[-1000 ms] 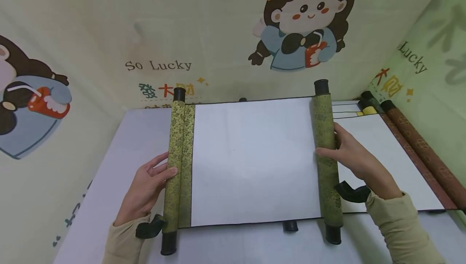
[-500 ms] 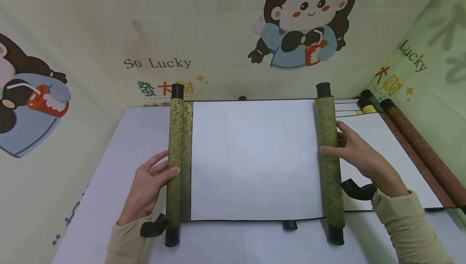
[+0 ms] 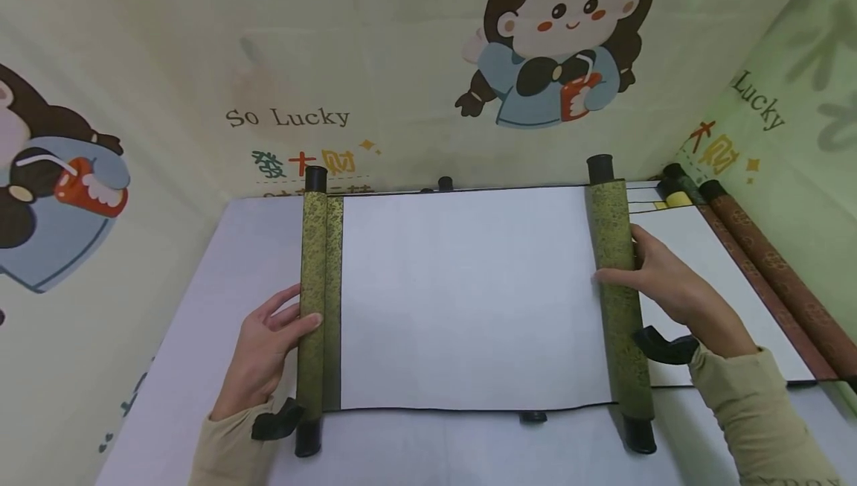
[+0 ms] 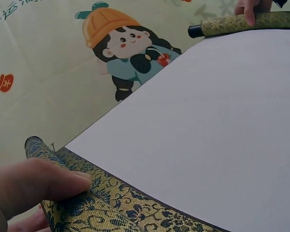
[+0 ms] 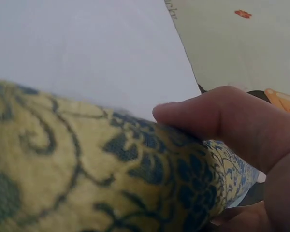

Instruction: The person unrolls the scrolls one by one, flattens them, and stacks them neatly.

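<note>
A hanging scroll (image 3: pixel 469 300) with a blank white face and gold-green patterned ends is stretched between both hands, partly unrolled. My left hand (image 3: pixel 257 352) grips its left rod, thumb (image 4: pixel 67 183) over the patterned cloth and fingers behind. Around the thicker right roll (image 3: pixel 616 263) my right hand (image 3: pixel 683 292) is curled; in the right wrist view its thumb (image 5: pixel 203 113) lies along the roll's edge beside the white paper. Black caps (image 3: pixel 308 437) finish the rod ends. The fingers behind the rods are mostly hidden.
Beneath and to the right lies another white scroll sheet (image 3: pixel 723 285). Brown patterned rolls (image 3: pixel 783 270) with dark ends lean along the right side. Dark rod ends (image 3: pixel 533 417) poke out below and behind the held scroll. A printed cloth (image 3: pixel 402 62) hangs at the back.
The right hand has moved to the right with its roll, and the left hand slightly left. More white paper shows between them.
</note>
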Demonstrator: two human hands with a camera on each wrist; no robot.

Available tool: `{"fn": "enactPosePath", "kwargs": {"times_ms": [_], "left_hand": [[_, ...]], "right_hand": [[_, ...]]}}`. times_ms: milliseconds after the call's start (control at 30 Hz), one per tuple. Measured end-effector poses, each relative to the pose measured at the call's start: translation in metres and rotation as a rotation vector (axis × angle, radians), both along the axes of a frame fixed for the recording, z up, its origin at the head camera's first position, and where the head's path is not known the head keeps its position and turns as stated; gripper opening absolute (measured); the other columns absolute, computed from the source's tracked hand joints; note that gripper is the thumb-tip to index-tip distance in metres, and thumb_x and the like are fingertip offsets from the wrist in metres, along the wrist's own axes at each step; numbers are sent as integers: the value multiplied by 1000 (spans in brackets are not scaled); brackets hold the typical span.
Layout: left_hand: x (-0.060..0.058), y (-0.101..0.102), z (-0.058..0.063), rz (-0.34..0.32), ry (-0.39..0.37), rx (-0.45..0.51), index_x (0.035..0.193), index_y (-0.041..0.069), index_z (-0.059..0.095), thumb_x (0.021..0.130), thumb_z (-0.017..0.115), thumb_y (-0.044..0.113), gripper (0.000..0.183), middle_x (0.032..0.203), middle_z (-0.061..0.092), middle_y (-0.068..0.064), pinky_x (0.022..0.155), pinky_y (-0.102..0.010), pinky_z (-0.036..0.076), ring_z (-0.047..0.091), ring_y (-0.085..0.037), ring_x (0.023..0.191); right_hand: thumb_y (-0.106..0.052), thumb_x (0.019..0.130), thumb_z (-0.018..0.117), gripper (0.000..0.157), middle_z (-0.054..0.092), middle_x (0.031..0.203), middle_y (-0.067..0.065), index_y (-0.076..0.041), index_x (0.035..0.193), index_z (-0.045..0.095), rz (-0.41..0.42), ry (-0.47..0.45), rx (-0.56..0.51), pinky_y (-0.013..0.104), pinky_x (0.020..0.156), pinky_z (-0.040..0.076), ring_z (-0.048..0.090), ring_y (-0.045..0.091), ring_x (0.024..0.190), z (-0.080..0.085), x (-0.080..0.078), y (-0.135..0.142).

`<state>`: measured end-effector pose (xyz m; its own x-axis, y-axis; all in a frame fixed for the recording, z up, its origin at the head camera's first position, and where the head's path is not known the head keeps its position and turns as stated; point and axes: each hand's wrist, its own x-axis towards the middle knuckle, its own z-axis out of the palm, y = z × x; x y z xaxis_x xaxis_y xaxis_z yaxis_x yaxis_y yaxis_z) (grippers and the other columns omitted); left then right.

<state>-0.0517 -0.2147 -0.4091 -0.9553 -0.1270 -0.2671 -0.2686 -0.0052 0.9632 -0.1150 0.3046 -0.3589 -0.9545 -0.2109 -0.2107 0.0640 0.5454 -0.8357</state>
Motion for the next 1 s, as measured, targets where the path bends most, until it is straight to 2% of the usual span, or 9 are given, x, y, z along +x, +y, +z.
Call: {"fn": "enactPosePath", "kwargs": {"times_ms": [167,300,433,600,733,833,1000], "left_hand": [[-2,-2,-4,10,17,28,150,4,36,85,77,6,77,115,68,1,82,-25,57,69,-8,98],[-4,-1,-6,14,19,39,149,3,37,85,77,5,75,108,69,8,80,-23,57,69,-6,96],[-4,-1,-7,25,7,13,150,4,37,86,75,4,74,109,67,8,78,-21,56,69,-3,94],[-6,-2,-10,28,-15,-1,151,7,37,87,76,8,75,119,64,1,80,-20,55,68,-2,93],[-6,-5,-12,36,-31,-14,151,7,37,87,76,9,75,125,63,-5,80,-22,56,68,-3,94],[-5,-10,-14,53,-46,-31,151,7,37,87,77,10,75,127,63,-7,79,-23,57,69,-4,94],[-3,-18,-17,66,-42,-36,151,5,36,86,78,12,78,120,65,0,78,-23,57,69,-4,93]], "right_hand": [[-12,96,65,93,25,146,42,8,154,-4,6,8,6,62,97,40,34,54,131,-1,-1,3],[-8,97,61,88,24,145,44,10,152,-5,18,8,16,57,94,43,34,54,130,-2,-2,6],[-5,97,60,90,20,147,47,10,152,-8,9,-7,18,64,96,40,30,58,133,-4,-3,8],[-5,95,62,94,13,149,48,8,153,-10,-17,-28,33,72,101,32,22,62,136,-5,-3,10],[-8,94,65,95,13,150,47,10,153,-7,-35,-12,58,72,102,31,21,63,136,-8,-2,15],[-11,94,66,93,19,148,47,11,153,-4,-50,12,87,71,100,34,26,62,134,-11,-1,22],[-16,96,65,95,19,148,46,9,154,-6,-67,19,119,72,99,34,25,63,134,-14,1,34]]}}
